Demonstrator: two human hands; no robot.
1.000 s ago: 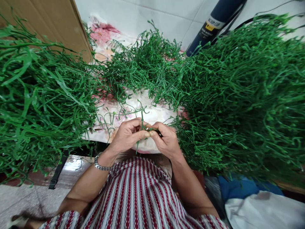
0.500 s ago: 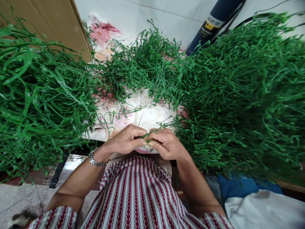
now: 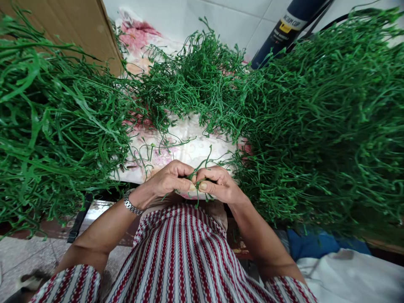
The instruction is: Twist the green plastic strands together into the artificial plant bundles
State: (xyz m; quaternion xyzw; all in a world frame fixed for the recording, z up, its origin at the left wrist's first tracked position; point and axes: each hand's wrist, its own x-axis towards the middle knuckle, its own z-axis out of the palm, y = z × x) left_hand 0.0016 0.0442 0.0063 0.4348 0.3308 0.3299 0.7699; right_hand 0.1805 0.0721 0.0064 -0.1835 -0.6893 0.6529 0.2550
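Note:
My left hand [image 3: 168, 181] and my right hand [image 3: 218, 185] meet thumb to thumb at the near edge of a table, fingers curled. Between them they pinch a thin green plastic stem [image 3: 198, 174] whose tips stick up and hang down past the fingers. A metal watch [image 3: 130, 205] is on my left wrist. Heaps of the same green stems surround the hands: a big pile on the right [image 3: 322, 126], another on the left [image 3: 50, 126], and a smaller one behind [image 3: 195, 80].
A floral cloth [image 3: 189, 147] covers the table under the piles. A brown board [image 3: 63, 25] leans at the back left, and a dark blue tube [image 3: 284, 29] at the back right. Blue and white cloth [image 3: 331, 261] lies at the lower right.
Both hands stayed together on the stem, working it between the fingers. A stem tip now sticks up above them. The view tilted slightly.

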